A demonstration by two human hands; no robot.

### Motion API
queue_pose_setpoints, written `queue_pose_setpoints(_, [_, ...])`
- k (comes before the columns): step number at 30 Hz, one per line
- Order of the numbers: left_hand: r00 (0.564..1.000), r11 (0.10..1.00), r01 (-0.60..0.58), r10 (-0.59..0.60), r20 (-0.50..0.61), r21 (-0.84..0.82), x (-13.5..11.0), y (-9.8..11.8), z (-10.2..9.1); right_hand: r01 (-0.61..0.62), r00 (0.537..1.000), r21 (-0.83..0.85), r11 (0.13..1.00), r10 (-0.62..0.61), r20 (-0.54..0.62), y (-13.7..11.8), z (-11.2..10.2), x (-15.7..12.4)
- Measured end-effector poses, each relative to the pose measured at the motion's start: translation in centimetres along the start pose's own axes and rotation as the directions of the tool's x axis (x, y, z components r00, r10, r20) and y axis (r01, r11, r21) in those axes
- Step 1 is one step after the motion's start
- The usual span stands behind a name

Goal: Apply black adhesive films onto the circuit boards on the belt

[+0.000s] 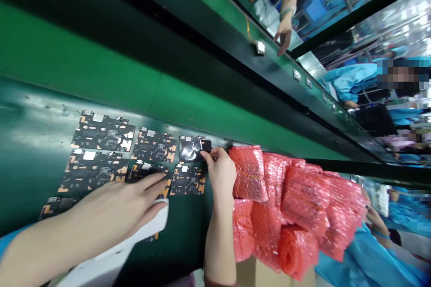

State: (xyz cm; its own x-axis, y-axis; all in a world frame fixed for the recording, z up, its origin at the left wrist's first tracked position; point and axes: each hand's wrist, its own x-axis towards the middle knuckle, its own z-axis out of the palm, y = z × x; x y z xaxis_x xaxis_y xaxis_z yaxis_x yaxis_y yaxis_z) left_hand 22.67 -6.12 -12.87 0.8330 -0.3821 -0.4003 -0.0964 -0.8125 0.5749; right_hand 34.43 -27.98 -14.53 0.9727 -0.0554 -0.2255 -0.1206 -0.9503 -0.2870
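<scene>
Several black circuit boards with copper patches [103, 132] lie in rows on the dark green bench [30, 143]. My right hand [220, 172] pinches a small black piece at the edge of a board with a shiny black film [190, 149]. My left hand [117, 208] rests with fingers stretched over a board [148, 170] and holds a white strip [148, 228] under the palm.
Red bubble-wrap bags [292, 206] are piled on a cardboard box [256, 273] to the right. A green conveyor belt [101, 71] runs behind the boards. Across it, another person's hand [284, 33] reaches to a small part [260, 47]. People in blue coats sit at the right.
</scene>
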Motion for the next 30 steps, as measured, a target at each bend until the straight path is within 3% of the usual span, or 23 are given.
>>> queue_pose_setpoints(1, [0.992, 0.991, 0.009, -0.026, 0.122, 0.134, 1.2, 1.2, -0.3, -0.014, 0.999, -0.062, 0.998, 0.016, 0.029, -0.5, -0.4, 0.0])
queue_pose_setpoints(3, [0.982, 0.959, -0.028, -0.028, 0.189, 0.283, 3.2, 2.8, -1.0, -0.019, 0.998, -0.112, 0.994, 0.026, 0.061, -1.4, -1.0, 0.0])
queue_pose_setpoints(7, [0.99, 0.943, -0.045, -0.002, 0.141, 0.331, 5.4, 3.4, -1.5, -0.022, 0.995, -0.123, 0.992, 0.034, 0.097, -2.5, -1.8, 0.0])
queue_pose_setpoints(14, [0.991, 0.945, -0.026, -0.018, 0.133, 0.325, 5.6, 3.5, -1.9, -0.099, 0.993, -0.043, 0.994, 0.102, 0.068, -2.6, -1.7, 0.0])
queue_pose_setpoints(17, [0.992, 0.948, -0.023, -0.018, 0.125, 0.317, 5.5, 3.9, -2.4, -0.147, 0.989, 0.06, 0.987, 0.148, -0.008, -1.7, -1.8, -0.1])
queue_pose_setpoints(20, [0.993, 0.95, -0.032, -0.004, 0.115, 0.31, 5.4, 4.1, -2.9, -0.092, 0.992, 0.254, 0.963, 0.11, -0.058, -1.2, -1.4, -0.8])
queue_pose_setpoints(25, [0.996, 0.954, -0.043, 0.017, 0.089, 0.297, 5.4, 3.7, -3.0, 0.077, 0.996, 0.609, 0.789, -0.084, -0.017, -1.7, 1.4, -0.8])
queue_pose_setpoints(30, [0.998, 0.962, -0.051, 0.041, 0.042, 0.27, 5.8, 3.1, -2.4, 0.138, 0.985, 0.703, 0.698, -0.025, -0.169, -0.4, 1.9, 0.9])
